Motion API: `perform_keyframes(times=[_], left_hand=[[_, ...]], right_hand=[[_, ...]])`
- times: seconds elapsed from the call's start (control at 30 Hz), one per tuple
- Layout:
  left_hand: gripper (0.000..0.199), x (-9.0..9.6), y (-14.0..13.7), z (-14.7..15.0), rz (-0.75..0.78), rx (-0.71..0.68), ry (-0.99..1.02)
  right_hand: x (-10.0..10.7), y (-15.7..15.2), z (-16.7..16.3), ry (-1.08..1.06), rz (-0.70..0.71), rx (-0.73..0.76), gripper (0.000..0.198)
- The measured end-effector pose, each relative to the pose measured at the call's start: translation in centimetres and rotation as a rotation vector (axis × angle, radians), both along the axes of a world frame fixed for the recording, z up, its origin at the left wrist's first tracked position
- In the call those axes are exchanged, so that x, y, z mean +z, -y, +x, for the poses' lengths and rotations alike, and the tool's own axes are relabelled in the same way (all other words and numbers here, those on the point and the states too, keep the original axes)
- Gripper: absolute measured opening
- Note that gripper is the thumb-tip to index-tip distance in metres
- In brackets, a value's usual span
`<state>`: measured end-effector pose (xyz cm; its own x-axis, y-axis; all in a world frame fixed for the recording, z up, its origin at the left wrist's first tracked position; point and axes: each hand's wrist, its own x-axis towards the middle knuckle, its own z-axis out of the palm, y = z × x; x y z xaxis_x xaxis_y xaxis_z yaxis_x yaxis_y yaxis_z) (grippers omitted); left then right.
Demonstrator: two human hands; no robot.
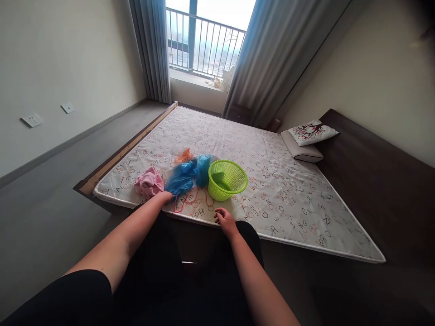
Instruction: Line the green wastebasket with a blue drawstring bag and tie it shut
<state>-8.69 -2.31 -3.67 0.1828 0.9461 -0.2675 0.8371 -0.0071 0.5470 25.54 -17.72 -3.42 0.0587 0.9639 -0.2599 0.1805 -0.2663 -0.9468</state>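
My left hand (165,197) reaches to the near edge of the mattress, against the lower end of a crumpled blue plastic bag (183,176). Its fingers are hidden, so any grip on the bag cannot be made out. Just left of it lies a bunched pink cloth (149,182). My right hand (225,221) hovers at the mattress edge, fingers loosely curled and apart, with nothing visible in them. Beyond it stands a bright green plastic basket (220,194), upright and seemingly bare inside. A thin red cord (192,199) lies loosely between my hands. An orange plastic bag (184,155) rests behind the blue one.
The letter-printed mattress (272,181) sits on a wooden bed frame (125,145). Two pillows, one with a tree print (311,131), lie by the dark headboard (374,154). Grey curtains (272,50) flank a railed window. White items (227,80) are on the sill.
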Motion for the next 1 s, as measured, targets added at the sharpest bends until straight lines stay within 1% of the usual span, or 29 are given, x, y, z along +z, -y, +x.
perform_keyframes(times=[0.07,0.13,0.17,0.23,0.33,0.4,0.47,0.5,0.53,0.57,0.6,0.63,0.67,0.73,0.77,0.8,0.9,0.93,1.0], left_hand=[[0.016,0.2,0.0,0.7,0.001,0.085,0.070],[0.012,0.7,0.4,1.7,0.052,0.164,0.169],[0.016,1.0,0.8,2.3,0.087,0.204,0.232],[0.033,1.6,2.2,3.4,0.141,0.274,0.365],[0.061,3.0,4.9,4.8,0.152,0.316,0.589],[0.074,4.4,6.5,5.4,0.091,0.308,0.827],[0.080,6.1,7.7,5.8,0.012,0.273,1.046],[0.080,7.0,8.2,5.9,-0.013,0.252,1.106],[0.080,7.9,8.6,6.0,-0.019,0.232,1.121],[0.079,8.8,8.9,6.0,-0.015,0.213,1.117],[0.078,9.6,9.3,6.1,-0.008,0.197,1.101],[0.076,10.4,9.6,6.0,-0.002,0.182,1.085],[0.075,11.1,9.9,5.9,0.000,0.171,1.074],[0.073,12.3,10.3,5.6,-0.004,0.174,1.081],[0.071,12.9,10.5,5.5,-0.008,0.198,1.100],[0.069,13.5,10.6,5.3,-0.008,0.240,1.128],[0.065,15.2,10.8,5.0,-0.005,0.369,1.219],[0.063,15.8,10.7,5.0,-0.001,0.390,1.239],[0.057,16.7,10.7,5.1,0.005,0.366,1.238]], right_hand=[[0.0,0.4,0.4,0.021,0.006,0.032,0.036],[0.2,0.8,0.9,0.041,0.016,0.051,0.032],[0.3,0.9,1.2,0.052,0.022,0.052,0.031],[0.5,1.0,1.5,0.070,0.040,0.034,0.031],[1.0,0.7,0.9,0.070,0.074,0.002,0.036],[1.6,0.1,-0.5,0.048,0.108,0.001,0.044],[2.7,-0.7,-2.5,0.011,0.151,-0.023,0.057],[3.3,-1.1,-3.6,-0.021,0.167,-0.048,0.067],[4.0,-1.5,-4.7,-0.061,0.170,-0.066,0.077],[4.6,-1.8,-5.7,-0.111,0.157,-0.069,0.086],[5.2,-2.1,-6.5,-0.170,0.133,-0.059,0.090],[5.8,-2.3,-7.2,-0.242,0.098,-0.044,0.088],[6.2,-2.5,-7.6,-0.318,0.063,-0.040,0.081],[7.1,-2.6,-7.9,-0.446,0.024,-0.069,0.057],[7.5,-2.5,-7.8,-0.501,0.023,-0.104,0.049],[7.9,-2.5,-7.5,-0.557,0.033,-0.155,0.046],[9.7,-2.0,-6.3,-0.762,0.075,-0.287,0.045],[10.5,-1.8,-5.8,-0.832,0.085,-0.305,0.044],[12.1,-1.5,-5.2,-0.922,0.105,-0.288,0.042]])
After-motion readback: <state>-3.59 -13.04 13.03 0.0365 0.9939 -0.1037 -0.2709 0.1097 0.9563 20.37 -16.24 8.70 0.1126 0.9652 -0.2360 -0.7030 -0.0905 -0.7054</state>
